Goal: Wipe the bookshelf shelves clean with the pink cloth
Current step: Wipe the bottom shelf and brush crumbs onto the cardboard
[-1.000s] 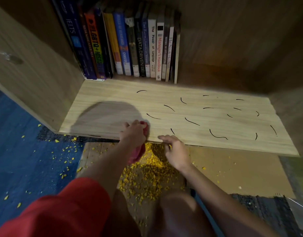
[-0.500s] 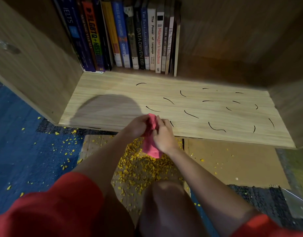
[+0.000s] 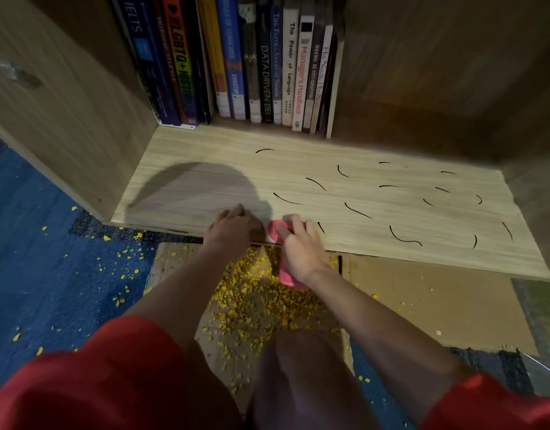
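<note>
Head cam: right hand (image 3: pixel 298 248) grips the pink cloth (image 3: pixel 276 229) bunched at the shelf (image 3: pixel 376 144) front edge, half hanging off, left hand (image 3: pixel 233 226) rests loose beside it holding nothing — risk: the small wad skips the black marks (image 3: pixel 357 210) or snags the edge.

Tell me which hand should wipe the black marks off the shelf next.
Right. The right hand grips the pink cloth at the front edge of the shelf, and the black marks lie just to its right. The left hand rests empty on the edge, farther from them.
</note>
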Demonstrator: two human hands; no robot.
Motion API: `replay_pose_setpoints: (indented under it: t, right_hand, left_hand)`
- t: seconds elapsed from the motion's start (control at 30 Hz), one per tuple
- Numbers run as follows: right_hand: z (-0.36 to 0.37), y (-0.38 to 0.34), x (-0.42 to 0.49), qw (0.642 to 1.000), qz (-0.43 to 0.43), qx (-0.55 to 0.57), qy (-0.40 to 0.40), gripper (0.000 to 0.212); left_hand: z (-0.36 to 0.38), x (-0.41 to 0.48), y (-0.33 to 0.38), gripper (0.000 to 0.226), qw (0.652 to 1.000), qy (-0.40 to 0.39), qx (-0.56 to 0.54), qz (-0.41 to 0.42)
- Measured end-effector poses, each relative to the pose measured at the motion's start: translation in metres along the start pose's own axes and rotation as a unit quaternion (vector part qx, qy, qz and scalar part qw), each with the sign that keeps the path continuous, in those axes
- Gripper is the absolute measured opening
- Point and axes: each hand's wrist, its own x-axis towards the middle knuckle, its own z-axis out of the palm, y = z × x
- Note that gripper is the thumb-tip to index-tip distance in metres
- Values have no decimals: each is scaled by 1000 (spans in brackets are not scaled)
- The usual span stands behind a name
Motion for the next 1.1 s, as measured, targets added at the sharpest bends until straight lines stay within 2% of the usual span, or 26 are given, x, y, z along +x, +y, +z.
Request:
replay_pose_setpoints:
  t: [0.1,0.23,0.43,0.57,0.67,0.73,0.83,0.93,1.1]
  right_hand:
    - [-8,-14,9,999,42,26,9,52]
    - [-5,-13,8,1000,13,21,-10,55]
    - [-4,6,-13,999,35,-14,2,64]
    - [-8,23,-25,999,33,22,7,50]
    - [-18,44,-30,993,70,75,53,47]
    - [-24,57,-29,987,101,103,74,40]
    - [-26,76,-10,986,119,82,86,29]
    - [-18,76,9,989,100,66,81,29]
    - [2,73,-22,997,23,-15,79,42]
  left_hand:
    - [1,-2,-1,64,1000,-1,1,-4]
    - [3,-7,4,64,1000,22,-10,-13]
    - [2,-9,8,60,999,22,-6,-24]
    - [-3,-12,18,50,999,43,-3,-24]
    - [-2,-12,34,52,998,65,-1,13]
    - [-1,-10,46,55,998,59,-20,17]
    - [5,-8,57,59,999,28,-29,4]
    - [12,-10,59,69,1000,16,-22,-7]
    - [11,-5,63,66,999,22,-19,-18]
